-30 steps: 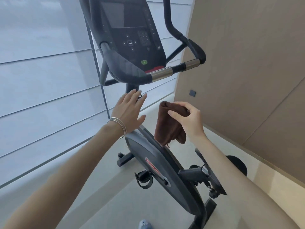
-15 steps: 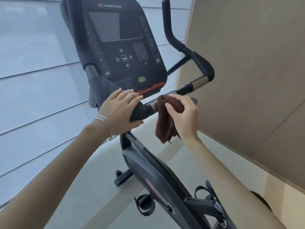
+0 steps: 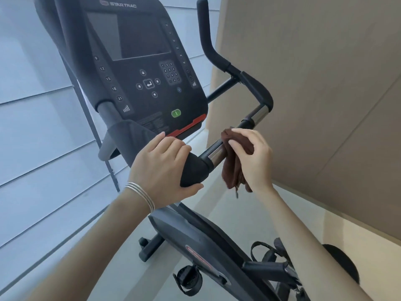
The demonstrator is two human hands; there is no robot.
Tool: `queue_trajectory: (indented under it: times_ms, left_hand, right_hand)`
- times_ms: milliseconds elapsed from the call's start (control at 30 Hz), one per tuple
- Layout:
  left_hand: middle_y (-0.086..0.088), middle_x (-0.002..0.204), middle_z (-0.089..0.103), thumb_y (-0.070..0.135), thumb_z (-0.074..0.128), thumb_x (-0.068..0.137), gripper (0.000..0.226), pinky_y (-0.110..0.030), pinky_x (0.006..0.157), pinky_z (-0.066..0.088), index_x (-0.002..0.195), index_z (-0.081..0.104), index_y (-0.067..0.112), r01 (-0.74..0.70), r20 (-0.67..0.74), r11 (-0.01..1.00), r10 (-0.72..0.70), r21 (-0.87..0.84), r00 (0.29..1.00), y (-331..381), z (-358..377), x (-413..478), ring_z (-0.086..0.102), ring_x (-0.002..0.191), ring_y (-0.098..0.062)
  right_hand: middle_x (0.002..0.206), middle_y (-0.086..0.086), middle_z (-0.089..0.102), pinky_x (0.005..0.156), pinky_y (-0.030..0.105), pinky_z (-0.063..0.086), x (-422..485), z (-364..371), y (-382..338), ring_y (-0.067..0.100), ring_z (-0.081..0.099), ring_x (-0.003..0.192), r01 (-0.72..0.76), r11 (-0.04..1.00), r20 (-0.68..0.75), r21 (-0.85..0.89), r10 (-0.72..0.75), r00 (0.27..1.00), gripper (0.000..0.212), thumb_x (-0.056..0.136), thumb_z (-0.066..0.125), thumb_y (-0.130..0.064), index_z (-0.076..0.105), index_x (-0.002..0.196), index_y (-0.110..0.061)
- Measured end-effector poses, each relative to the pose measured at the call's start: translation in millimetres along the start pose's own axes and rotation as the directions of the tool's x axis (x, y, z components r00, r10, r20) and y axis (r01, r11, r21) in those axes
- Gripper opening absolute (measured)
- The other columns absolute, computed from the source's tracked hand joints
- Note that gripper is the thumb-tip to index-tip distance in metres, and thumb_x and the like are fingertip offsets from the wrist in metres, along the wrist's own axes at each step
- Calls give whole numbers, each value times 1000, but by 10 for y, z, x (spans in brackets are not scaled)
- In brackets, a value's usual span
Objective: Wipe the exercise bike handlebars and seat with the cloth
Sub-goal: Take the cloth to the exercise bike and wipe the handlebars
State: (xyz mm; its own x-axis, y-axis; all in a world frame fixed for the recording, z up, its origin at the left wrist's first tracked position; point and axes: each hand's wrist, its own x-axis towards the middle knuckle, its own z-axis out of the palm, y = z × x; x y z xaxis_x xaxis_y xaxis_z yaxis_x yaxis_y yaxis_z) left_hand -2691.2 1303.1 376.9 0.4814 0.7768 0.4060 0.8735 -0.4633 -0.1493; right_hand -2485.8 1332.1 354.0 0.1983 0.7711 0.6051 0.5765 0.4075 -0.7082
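Tan wall (image 3: 325, 83) fills the upper right. Mid-frame, my left hand (image 3: 160, 170) grips the black pad (image 3: 193, 171); my right hand (image 3: 255, 158) holds the cloth (image 3: 233, 172) on the bar (image 3: 215, 153).

Floor (image 3: 230, 216): smooth, pale grey, slight sheen, w/ a lighter band running diag. at lower left. Exercise bike (image 3: 195, 240) stands directly on it. Only visible contact is the black front foot (image 3: 149, 246), a crossbar w/ a round end cap at its left tip. Rear of the base is out of shot. Floor meets the tan wall (image 3: 325, 105) on the right and the window blinds (image 3: 43, 127) on the left. Dark round shape (image 3: 340, 263) low right, partly behind a forearm; can't tell what it is.
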Motion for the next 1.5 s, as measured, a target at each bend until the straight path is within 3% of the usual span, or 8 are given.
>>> queue_trajectory:
  times_ms: [200, 433, 667, 833, 1133, 1233, 1367, 1500]
  left_hand:
    - [-4, 101, 70, 66, 47, 72, 63, -39, 99, 46, 100, 65, 12, -4, -56, 999, 2, -41, 998, -19, 46, -16, 64, 97, -26]
    - [-6, 101, 71, 62, 59, 69, 61, -38, 89, 51, 101, 66, 11, 9, -58, 998, -13, -66, 998, -30, 48, -32, 65, 96, -29]
    - [-6, 94, 71, 62, 39, 77, 61, -34, 85, 51, 94, 66, 10, 32, -100, 996, -41, -85, 994, 1, 91, -23, 64, 90, -27]
    - [-7, 92, 70, 60, 56, 70, 56, -37, 85, 53, 92, 65, 9, 28, -108, 997, -36, -73, 994, -3, 99, -34, 65, 88, -28]
    - [-7, 91, 70, 58, 47, 76, 54, -34, 82, 52, 92, 66, 9, 27, -162, 997, -38, -68, 986, 7, 124, -8, 64, 88, -28]
    - [-7, 94, 71, 58, 50, 75, 55, -35, 81, 53, 94, 66, 9, 29, -167, 998, -38, -52, 985, 21, 129, -13, 65, 90, -28]
    - [-6, 96, 70, 58, 60, 68, 55, -37, 79, 54, 96, 65, 12, 57, -154, 998, -62, -39, 986, 49, 130, -14, 65, 92, -29]
    - [-4, 97, 70, 61, 56, 70, 56, -36, 79, 54, 97, 65, 14, 91, -185, 996, -89, 3, 979, 116, 135, 0, 65, 93, -28]
  right_hand:
    - [106, -5, 66, 91, 12, 47, -417, 82, -166, -1, 60, 103, 141, 990, 47, 10, -141, 989, 23, 83, 68, -12, 68, 106, -11]
    - [108, -2, 67, 84, 4, 46, -90, 47, -156, 3, 61, 97, -103, 994, -36, -28, 102, 994, 23, 85, 67, -9, 68, 108, -9]
    - [102, -5, 66, 90, 6, 42, -383, 99, -286, 7, 60, 100, 68, 995, 45, -75, -65, 997, 20, 84, 65, -5, 69, 102, -12]
    - [110, 5, 68, 95, 24, 48, 79, 98, -205, 20, 60, 106, -72, 980, 25, -183, 78, 997, 18, 90, 60, -6, 69, 105, -6]
    - [102, -6, 69, 89, 10, 45, -397, 101, -174, 1, 62, 100, 90, 995, 3, -48, -90, 996, 21, 83, 67, -5, 70, 103, -13]
    - [102, -5, 68, 84, 3, 43, -102, 40, 20, -7, 61, 95, 25, 999, -44, -41, -27, 999, 21, 83, 69, -5, 71, 104, -9]
    - [103, 2, 71, 87, 12, 49, 261, 22, 283, 11, 65, 96, -92, 996, -116, 16, 93, 989, 21, 84, 67, -5, 71, 104, -6]
    - [105, -7, 70, 85, 7, 48, 80, 59, 361, -4, 62, 97, -53, 995, -135, 87, 64, 989, 22, 84, 68, -10, 69, 106, -14]
